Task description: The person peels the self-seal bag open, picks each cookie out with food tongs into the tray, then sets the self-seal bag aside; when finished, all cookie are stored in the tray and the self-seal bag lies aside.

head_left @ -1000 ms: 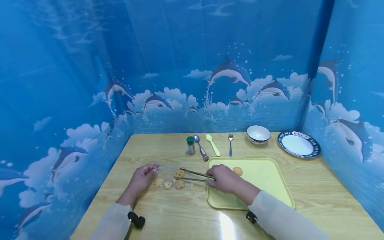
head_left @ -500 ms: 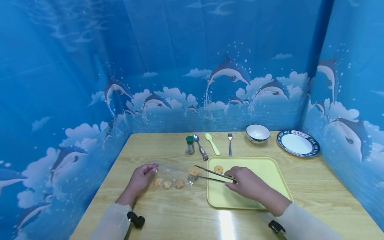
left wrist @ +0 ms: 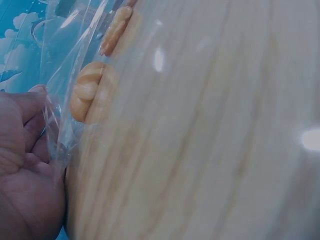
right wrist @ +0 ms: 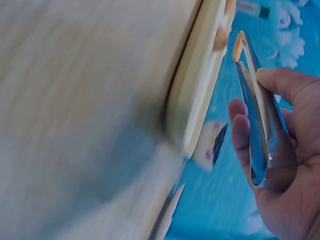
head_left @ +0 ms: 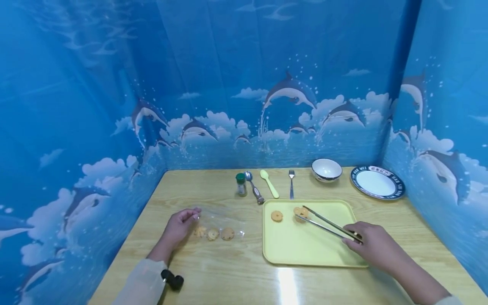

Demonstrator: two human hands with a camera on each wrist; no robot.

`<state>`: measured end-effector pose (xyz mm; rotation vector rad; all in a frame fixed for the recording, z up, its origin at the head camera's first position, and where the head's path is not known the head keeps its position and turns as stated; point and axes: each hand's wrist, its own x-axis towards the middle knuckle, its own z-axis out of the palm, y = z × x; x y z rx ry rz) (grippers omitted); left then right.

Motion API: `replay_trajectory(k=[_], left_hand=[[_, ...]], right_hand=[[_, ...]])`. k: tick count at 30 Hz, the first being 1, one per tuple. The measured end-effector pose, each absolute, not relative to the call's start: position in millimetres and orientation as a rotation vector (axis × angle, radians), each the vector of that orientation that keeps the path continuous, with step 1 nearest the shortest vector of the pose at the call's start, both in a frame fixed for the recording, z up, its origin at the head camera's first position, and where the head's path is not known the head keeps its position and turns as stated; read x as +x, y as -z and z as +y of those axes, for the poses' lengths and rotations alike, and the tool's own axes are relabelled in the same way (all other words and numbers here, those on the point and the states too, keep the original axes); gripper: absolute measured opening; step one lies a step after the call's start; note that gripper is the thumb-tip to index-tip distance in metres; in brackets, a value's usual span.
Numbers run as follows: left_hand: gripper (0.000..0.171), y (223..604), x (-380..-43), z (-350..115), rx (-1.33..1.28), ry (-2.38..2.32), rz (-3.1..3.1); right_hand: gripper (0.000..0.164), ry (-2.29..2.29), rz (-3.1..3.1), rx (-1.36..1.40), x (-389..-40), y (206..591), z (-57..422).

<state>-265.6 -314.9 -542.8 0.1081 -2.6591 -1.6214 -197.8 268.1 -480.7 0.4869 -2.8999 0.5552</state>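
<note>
At the left of the table my left hand [head_left: 183,224] pinches the edge of a clear plastic bag [head_left: 225,220]. Several cookies [head_left: 227,234] show through the bag in a row; two of them [left wrist: 92,92] are close to the fingers in the left wrist view. My right hand [head_left: 371,243] grips metal tongs [right wrist: 260,120], thumb on one side and fingers on the other. Between the tong tips is a round cookie [head_left: 298,210], over the yellow tray [head_left: 301,250], where it overlaps another cookie in the head view. A further cookie [head_left: 276,216] lies on the tray's left part.
Behind the tray lie a fork [head_left: 291,184], a light green spoon [head_left: 269,184] and a metal spoon [head_left: 254,188]. A green-capped jar [head_left: 241,184] stands beside them. At back right are a white bowl [head_left: 326,170] and a dark-rimmed plate [head_left: 377,182]. Dolphin-printed curtains [head_left: 244,84] enclose the table.
My right hand has moved right with the tongs, carrying a cookie from over the bag to over the tray. My left hand has stayed on the bag.
</note>
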Motion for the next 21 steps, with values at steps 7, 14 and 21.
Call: replay_trajectory(k=[7, 14, 21], left_hand=[[0.020, 544, -266, -315, 0.104, 1.604, -2.663], [0.022, 545, -265, -317, 0.099, 1.601, -2.673], [0.020, 542, -265, -315, 0.109, 1.583, -2.678]], right_hand=[[0.039, -0.508, -2.960, 0.382, -187, 484, 306], [0.041, -0.481, -2.943, 0.368, -182, 486, 321], [0.042, -0.476, -2.939, 0.360, -181, 488, 328]])
